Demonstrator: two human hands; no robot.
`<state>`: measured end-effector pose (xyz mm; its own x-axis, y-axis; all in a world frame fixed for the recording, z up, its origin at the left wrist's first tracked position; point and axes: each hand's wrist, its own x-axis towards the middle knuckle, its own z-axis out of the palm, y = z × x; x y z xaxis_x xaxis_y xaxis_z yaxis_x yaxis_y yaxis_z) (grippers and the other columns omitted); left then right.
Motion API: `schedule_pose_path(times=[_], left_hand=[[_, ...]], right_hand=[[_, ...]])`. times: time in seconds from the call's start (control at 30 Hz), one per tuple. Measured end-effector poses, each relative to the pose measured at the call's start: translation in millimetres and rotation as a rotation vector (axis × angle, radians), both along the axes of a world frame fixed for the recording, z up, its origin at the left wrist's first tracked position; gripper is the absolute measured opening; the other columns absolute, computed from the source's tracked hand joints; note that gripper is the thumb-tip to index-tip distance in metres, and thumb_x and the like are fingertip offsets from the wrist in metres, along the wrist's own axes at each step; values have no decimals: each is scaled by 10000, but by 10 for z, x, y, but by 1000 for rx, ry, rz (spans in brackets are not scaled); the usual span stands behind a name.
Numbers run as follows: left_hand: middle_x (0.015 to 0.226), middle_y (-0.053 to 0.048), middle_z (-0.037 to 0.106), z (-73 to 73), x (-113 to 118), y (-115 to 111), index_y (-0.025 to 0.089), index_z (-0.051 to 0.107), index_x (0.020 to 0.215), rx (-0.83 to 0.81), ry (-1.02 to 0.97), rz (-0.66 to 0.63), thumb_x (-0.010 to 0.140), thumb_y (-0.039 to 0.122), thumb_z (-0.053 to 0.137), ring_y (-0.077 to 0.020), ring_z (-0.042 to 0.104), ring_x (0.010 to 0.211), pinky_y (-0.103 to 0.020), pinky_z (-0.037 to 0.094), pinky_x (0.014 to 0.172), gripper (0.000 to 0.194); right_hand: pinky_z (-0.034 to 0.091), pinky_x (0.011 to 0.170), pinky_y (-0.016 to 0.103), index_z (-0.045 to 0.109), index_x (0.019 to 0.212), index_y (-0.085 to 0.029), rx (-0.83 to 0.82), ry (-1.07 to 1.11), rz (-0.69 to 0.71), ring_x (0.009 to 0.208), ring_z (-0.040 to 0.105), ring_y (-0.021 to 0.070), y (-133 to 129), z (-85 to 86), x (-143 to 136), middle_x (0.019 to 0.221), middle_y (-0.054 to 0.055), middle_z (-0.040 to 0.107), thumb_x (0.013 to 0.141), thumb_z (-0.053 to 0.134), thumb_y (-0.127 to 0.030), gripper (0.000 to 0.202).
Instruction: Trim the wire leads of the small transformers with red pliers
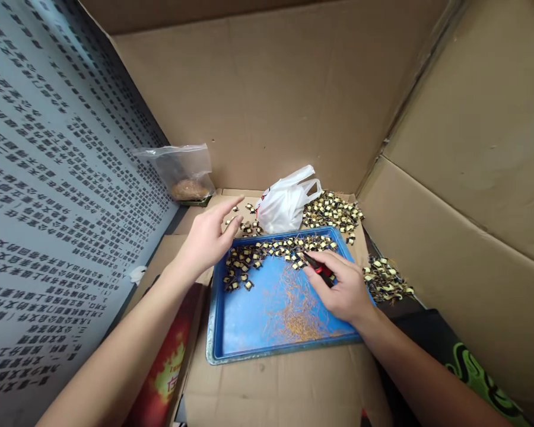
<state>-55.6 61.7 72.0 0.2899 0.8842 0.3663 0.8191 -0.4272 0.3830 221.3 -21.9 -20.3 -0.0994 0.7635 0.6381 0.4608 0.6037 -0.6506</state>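
presently: left hand (213, 231) half open, empty, by far-left corner of blue tray (244, 323); right hand (340, 284) wrapped round red-black tool (323, 273), over tray's right; components (293, 257) along tray's far side; advisable: steady tips, one component each time.

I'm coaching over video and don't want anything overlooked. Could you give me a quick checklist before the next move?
1. Tool secured: ok. The right grip is closed on a red-and-black hand tool.
2. Left grip free: ok. Thumb and index finger stand apart, with nothing visible between them.
3. Tray supported: ok. The blue tray lies on cardboard.
4. All small parts inside the tray: not ok. Some lie beyond it, including a pile beside the white bag.
5. Tray free of clippings: not ok. Copper-coloured strands litter it.
6. Tool tip closed: cannot tell.
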Motion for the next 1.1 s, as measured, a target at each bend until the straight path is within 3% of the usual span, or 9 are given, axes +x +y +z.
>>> schedule_pose_path(times=[0.13, 0.27, 0.47, 0.53, 0.63, 0.73, 0.83, 1.0, 1.1], left_hand=[[1100, -102, 772, 45, -34, -226, 186, 757, 1106, -100, 174, -168, 1039, 324, 483, -276, 690, 1045, -443, 530, 986, 314], [1100, -101, 704, -111, -47, -518, 193, 753, 1094, -373, 282, -416, 930, 174, 560, -269, 635, 1058, -430, 521, 971, 254], [1105, -144, 627, -286, -44, -677, 170, 768, 1133, -329, 474, -366, 839, 181, 670, -315, 538, 1022, -482, 478, 947, 310], [1081, -148, 618, -276, -20, -677, 158, 767, 1000, -294, 500, -380, 893, 204, 633, -307, 533, 1014, -477, 468, 949, 178], [1123, -147, 628, -194, 48, -653, 152, 737, 987, -251, 439, -404, 908, 240, 637, -313, 536, 1067, -470, 463, 968, 156], [1172, -123, 659, -100, 183, -593, 160, 695, 1004, -235, 230, -482, 908, 241, 644, -308, 558, 1153, -477, 439, 1052, 135], [1018, -69, 701, -149, 382, -510, 167, 653, 1051, -343, -120, -509, 957, 279, 623, -221, 640, 952, -396, 498, 923, 150], [896, -43, 707, -567, 649, -439, 157, 600, 1068, -694, -854, -549, 907, 378, 776, -157, 679, 820, -309, 523, 805, 325], [919, -73, 757, -759, 658, -446, 149, 604, 1104, -841, -1045, -532, 916, 406, 791, -147, 694, 804, -264, 504, 734, 369]], right_hand=[[619, 811, 360, 708, 1168, -225, -69, 36, -47, 863, 745, 210, 13, -36, 18, 1031, 68, 786, 967, 687, -252, 204], [604, 686, 304, 661, 1058, -219, -166, 84, -50, 738, 722, 183, 11, -40, 23, 889, 40, 754, 967, 676, -307, 127], [595, 717, 320, 666, 998, -220, -182, 43, -7, 758, 721, 195, -5, -19, 28, 897, 47, 748, 939, 695, -319, 119], [585, 736, 335, 682, 1007, -218, -183, 37, 8, 767, 717, 199, -9, -31, 30, 924, 53, 756, 927, 715, -322, 135], [581, 739, 343, 694, 1018, -218, -192, 53, 28, 765, 710, 203, -10, -61, 31, 918, 49, 755, 923, 730, -338, 158], [587, 733, 335, 692, 1032, -213, -215, 88, 39, 776, 714, 204, -1, -84, 27, 924, 50, 751, 935, 726, -364, 183], [592, 728, 320, 686, 1083, -195, -245, 137, 52, 794, 727, 200, 19, -94, 16, 923, 57, 753, 968, 695, -396, 231], [633, 816, 342, 656, 1247, -187, -275, 210, 128, 929, 769, 222, 44, -97, -8, 1024, 87, 778, 995, 660, -459, 371], [634, 807, 346, 660, 1311, -205, -314, 211, 211, 899, 753, 215, 23, -78, -31, 993, 64, 766, 958, 725, -415, 416]])
